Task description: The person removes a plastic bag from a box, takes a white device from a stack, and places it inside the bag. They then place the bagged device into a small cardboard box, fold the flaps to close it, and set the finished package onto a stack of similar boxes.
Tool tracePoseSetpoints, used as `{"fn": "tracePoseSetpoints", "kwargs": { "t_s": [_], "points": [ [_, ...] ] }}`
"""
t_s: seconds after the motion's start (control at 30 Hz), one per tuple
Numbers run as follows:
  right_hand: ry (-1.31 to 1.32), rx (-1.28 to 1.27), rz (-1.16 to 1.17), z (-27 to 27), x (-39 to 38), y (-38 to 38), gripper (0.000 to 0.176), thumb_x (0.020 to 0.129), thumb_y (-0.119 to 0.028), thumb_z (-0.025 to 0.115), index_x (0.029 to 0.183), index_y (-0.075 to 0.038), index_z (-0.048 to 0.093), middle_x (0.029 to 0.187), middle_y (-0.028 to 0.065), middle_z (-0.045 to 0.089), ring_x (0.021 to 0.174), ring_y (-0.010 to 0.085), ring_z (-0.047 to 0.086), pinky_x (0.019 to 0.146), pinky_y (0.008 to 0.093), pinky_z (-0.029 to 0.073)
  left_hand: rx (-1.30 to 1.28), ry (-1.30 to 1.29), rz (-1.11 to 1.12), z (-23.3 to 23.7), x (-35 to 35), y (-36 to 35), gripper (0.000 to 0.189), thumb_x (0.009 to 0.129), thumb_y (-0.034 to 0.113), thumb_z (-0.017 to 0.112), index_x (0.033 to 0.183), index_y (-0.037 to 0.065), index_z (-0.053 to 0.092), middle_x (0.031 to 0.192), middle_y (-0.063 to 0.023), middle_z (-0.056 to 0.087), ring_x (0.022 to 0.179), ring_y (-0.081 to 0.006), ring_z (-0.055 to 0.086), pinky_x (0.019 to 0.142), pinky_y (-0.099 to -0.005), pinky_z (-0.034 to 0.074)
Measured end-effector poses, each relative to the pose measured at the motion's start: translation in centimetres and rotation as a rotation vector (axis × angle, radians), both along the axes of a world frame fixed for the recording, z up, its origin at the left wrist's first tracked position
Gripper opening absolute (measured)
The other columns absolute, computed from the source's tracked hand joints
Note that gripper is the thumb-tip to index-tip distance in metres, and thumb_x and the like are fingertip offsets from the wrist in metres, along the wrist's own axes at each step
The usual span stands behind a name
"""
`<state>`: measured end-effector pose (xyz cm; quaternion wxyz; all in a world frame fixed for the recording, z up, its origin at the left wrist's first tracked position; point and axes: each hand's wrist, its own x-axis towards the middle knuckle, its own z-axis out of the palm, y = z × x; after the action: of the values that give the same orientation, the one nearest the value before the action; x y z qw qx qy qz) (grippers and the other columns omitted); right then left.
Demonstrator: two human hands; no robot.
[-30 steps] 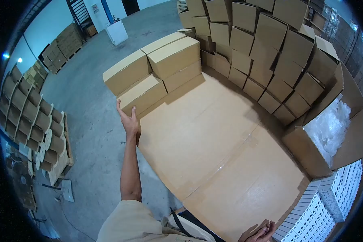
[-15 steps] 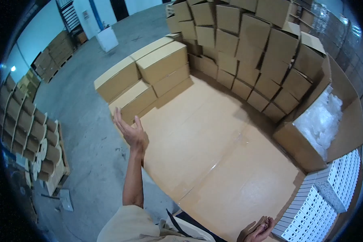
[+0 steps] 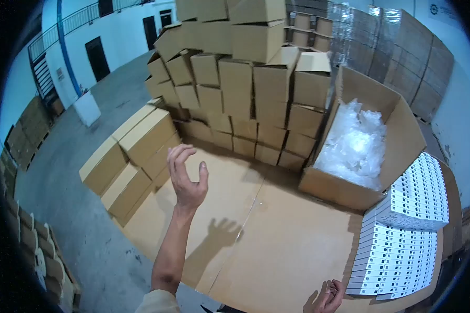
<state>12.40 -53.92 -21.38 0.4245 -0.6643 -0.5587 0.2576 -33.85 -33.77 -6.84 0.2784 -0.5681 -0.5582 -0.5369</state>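
My left hand [image 3: 188, 180] is raised over the cardboard-covered table [image 3: 277, 229], thumb and fingers apart and bent, with nothing in it. Its shadow falls on the board to the right. Closest to it on the left are closed brown cartons [image 3: 121, 182], stacked two high. At the bottom edge, my right hand [image 3: 331, 296] hovers over or rests on the board, fingers loosely curled and nothing visible in them. Beside it on the right stand rows of slim white boxes [image 3: 397, 258] with small dark squares, a second layer [image 3: 420, 193] on top toward the back.
An open carton [image 3: 344, 192] holding clear plastic bags [image 3: 355, 146] stands at the right rear. Stacked open-flapped cartons [image 3: 235, 86] wall the back edge. Wooden-flanged spools [image 3: 39, 250] are on the floor at left. Wrapped pallets [image 3: 397, 47] stand behind.
The view has swung right. My left hand has moved from beside the carton stack to above the middle of the board. My right hand stays near the white boxes, its fingers now more curled.
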Motion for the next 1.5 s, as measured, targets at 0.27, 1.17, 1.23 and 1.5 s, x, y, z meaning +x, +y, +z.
{"fn": "tracePoseSetpoints", "kwargs": {
  "t_s": [0.27, 1.17, 1.23, 1.5],
  "points": [
    [-0.148, 0.100, -0.018, 1.1, -0.7, 0.5, 0.039, 0.103, -0.017, 0.063, 0.131, 0.008, 0.051, 0.112, 0.0160, 0.062, 0.106, 0.0228, 0.059, 0.090, 0.0329, 0.051, -0.019, 0.292, -0.300, 9.8, 9.1, 10.1, 0.037, 0.082, 0.008, 0.074, 0.116, 0.007, 0.059, 0.119, -0.0133, 0.058, 0.121, -0.0347, 0.055, 0.115, -0.0556, 0.037],
    [-0.021, 0.127, -0.180, 1.7, -1.4, 1.1, 0.026, 0.104, -0.014, 0.054, 0.120, 0.006, 0.055, 0.106, 0.0126, 0.061, 0.096, 0.0213, 0.056, 0.087, 0.0353, 0.049, -0.750, 0.778, -0.417, 27.8, 15.9, 27.2, 0.028, 0.089, 0.019, 0.062, 0.111, 0.006, 0.072, 0.120, -0.0231, 0.064, 0.114, -0.0391, 0.064, 0.101, -0.0473, 0.054],
    [-0.055, 0.143, -0.181, 2.2, -1.7, 1.1, 0.026, 0.104, -0.014, 0.053, 0.120, 0.006, 0.055, 0.106, 0.0119, 0.060, 0.097, 0.0209, 0.056, 0.087, 0.0349, 0.049, -0.649, 0.748, -0.393, 27.7, 15.9, 27.5, 0.026, 0.089, 0.015, 0.059, 0.109, 0.004, 0.072, 0.116, -0.0250, 0.065, 0.111, -0.0399, 0.065, 0.100, -0.0480, 0.054],
    [0.025, 0.171, -0.154, 1.8, -1.4, 1.1, 0.024, 0.104, -0.012, 0.052, 0.120, 0.005, 0.053, 0.102, 0.0089, 0.056, 0.093, 0.0189, 0.052, 0.085, 0.0329, 0.047, -0.293, 0.518, -0.322, 30.4, 14.1, 31.6, 0.018, 0.086, 0.010, 0.060, 0.090, 0.000, 0.075, 0.106, -0.0265, 0.065, 0.104, -0.0414, 0.067, 0.096, -0.0481, 0.056]
  ]
}}
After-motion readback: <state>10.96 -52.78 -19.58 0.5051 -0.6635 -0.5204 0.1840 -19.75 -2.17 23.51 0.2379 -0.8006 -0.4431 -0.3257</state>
